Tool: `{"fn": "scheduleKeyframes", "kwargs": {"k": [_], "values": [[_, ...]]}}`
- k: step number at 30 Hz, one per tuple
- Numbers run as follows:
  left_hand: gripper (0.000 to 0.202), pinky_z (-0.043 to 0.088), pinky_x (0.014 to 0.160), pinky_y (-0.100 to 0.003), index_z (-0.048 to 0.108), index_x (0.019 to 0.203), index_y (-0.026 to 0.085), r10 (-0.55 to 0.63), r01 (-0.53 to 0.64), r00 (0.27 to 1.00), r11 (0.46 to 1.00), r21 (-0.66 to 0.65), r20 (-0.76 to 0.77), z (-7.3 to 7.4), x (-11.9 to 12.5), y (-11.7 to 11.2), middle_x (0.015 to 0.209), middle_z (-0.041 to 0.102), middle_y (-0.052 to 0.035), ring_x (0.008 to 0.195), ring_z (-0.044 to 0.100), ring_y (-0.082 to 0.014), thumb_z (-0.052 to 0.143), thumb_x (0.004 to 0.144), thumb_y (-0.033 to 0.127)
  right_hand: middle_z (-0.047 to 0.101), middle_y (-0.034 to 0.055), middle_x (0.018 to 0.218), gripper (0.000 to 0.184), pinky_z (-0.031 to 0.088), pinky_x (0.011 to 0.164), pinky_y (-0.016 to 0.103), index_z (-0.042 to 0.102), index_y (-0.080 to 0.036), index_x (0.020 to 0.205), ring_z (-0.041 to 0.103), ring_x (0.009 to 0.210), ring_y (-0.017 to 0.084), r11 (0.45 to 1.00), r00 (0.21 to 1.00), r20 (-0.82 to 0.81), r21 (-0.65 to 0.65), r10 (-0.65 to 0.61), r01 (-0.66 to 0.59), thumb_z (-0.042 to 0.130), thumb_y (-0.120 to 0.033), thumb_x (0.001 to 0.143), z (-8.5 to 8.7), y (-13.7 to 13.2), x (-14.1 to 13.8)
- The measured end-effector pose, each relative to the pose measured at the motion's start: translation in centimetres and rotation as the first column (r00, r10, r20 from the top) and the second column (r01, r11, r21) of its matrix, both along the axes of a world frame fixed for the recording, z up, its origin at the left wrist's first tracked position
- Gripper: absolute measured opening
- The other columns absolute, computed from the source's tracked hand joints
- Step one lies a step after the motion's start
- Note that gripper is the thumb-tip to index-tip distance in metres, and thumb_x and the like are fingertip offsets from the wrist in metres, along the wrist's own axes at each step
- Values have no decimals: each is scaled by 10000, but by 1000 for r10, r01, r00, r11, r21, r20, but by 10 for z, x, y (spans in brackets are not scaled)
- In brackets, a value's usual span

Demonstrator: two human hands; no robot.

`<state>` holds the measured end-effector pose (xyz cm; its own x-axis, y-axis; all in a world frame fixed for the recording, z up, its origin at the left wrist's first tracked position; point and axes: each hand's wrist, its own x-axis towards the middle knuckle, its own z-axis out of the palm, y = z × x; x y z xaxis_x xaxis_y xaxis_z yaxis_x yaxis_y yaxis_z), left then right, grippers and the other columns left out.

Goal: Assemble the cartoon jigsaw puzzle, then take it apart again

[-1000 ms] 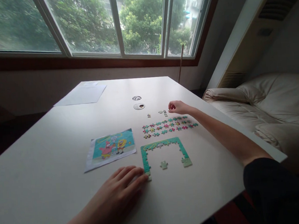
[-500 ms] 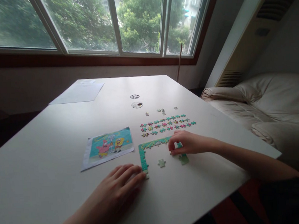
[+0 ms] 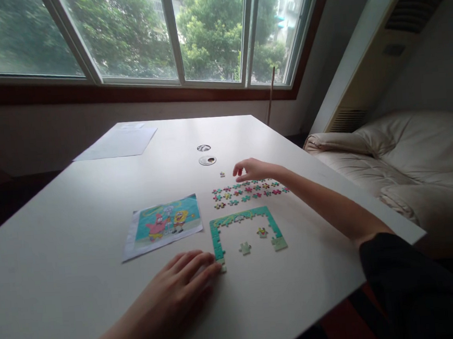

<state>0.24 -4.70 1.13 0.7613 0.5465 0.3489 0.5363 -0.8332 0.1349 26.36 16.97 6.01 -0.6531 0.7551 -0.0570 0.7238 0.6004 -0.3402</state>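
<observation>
My left hand point(image 3: 191, 276) lies flat on the table, its fingertips touching the lower left end of a green jigsaw border point(image 3: 216, 243). The border has a top and two sides joined, and its near side is unfilled. Inside it lie a pale green puzzle piece point(image 3: 245, 248) and a yellow-and-green puzzle piece point(image 3: 262, 232). Over the far edge of the rows of loose puzzle pieces point(image 3: 247, 190) reaches my right hand point(image 3: 252, 169), fingers apart and curved downward, nothing visible in them. It hides some pieces behind and below it. A single small piece point(image 3: 222, 174) sits to its left.
A cartoon picture sheet point(image 3: 168, 221) lies left of the border. Two round discs point(image 3: 207, 160) are farther back, and white paper point(image 3: 118, 142) rests at the table's far left. Beyond the table's right edge stands a cream sofa point(image 3: 414, 160).
My right hand has left the inside of the border and moved away from me to the far loose pieces. The yellow-and-green piece now lies released inside the border. My left hand stays put.
</observation>
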Motion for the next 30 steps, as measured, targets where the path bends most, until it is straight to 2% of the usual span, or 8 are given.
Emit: {"fn": "scheduleKeyframes", "kwargs": {"k": [3,6,12,17,22,25,28,30], "values": [[306,506,825,-308,542,1172,218,7,-7,1000,1000,2,-1,0,0,0,1088,622,-76,987,574,-200,449,887,155,656,87,1033,314,436,730,254,623,-145,1071,598,848,151,1000,1000,-5,-1,-28,28,630,-298,796,-9,26,-19],[314,506,827,-323,539,1173,217,12,-12,1000,1000,4,-7,1,1,-1,1088,619,-78,987,570,-205,441,883,144,653,87,1038,350,442,706,253,623,-158,1070,603,838,160,999,999,18,-30,-29,30,666,-329,767,-14,39,-35],[313,500,827,-323,537,1172,209,17,-17,1000,1000,0,-17,1,0,-2,1097,613,-81,991,560,-210,450,880,138,654,85,1012,282,448,674,259,659,-170,933,608,820,181,994,997,61,-95,-55,61,738,-298,694,-14,51,-49],[310,503,821,-324,538,1173,208,15,-15,1000,1000,4,-18,1,1,-2,1090,615,-79,984,559,-209,446,885,139,662,78,938,260,441,632,232,627,-128,910,594,750,142,993,998,-6,-104,-59,58,725,-233,693,-14,48,-48],[316,499,827,-327,529,1182,206,10,-10,1000,1000,2,-25,2,0,-2,1095,613,-83,987,556,-210,439,886,139,673,26,842,190,448,675,210,603,-142,918,604,752,104,996,989,-148,-89,0,-13,656,-244,767,-9,8,-30],[320,495,826,-330,523,1191,206,7,-7,999,1000,1,-32,0,0,-2,1095,610,-84,988,554,-212,435,891,140,683,19,781,165,459,651,214,615,-149,916,617,703,103,978,950,-297,-151,96,-146,641,-241,781,-3,-38,-11],[318,487,833,-335,521,1192,211,16,-16,999,1000,5,-37,-2,0,-2,1098,608,-77,1001,547,-216,439,893,139,686,15,778,142,462,652,213,643,-157,892,609,704,103,961,935,-314,-164,165,-224,643,-255,789,-3,-88,6],[315,480,843,-333,521,1194,213,20,-20,999,1000,0,-42,-3,0,-2,1107,605,-74,1007,542,-216,446,895,146,687,16,793,147,457,658,215,660,-167,878,595,711,106,964,936,-307,-145,171,-223,651,-284,790,-6,-114,13]]}}
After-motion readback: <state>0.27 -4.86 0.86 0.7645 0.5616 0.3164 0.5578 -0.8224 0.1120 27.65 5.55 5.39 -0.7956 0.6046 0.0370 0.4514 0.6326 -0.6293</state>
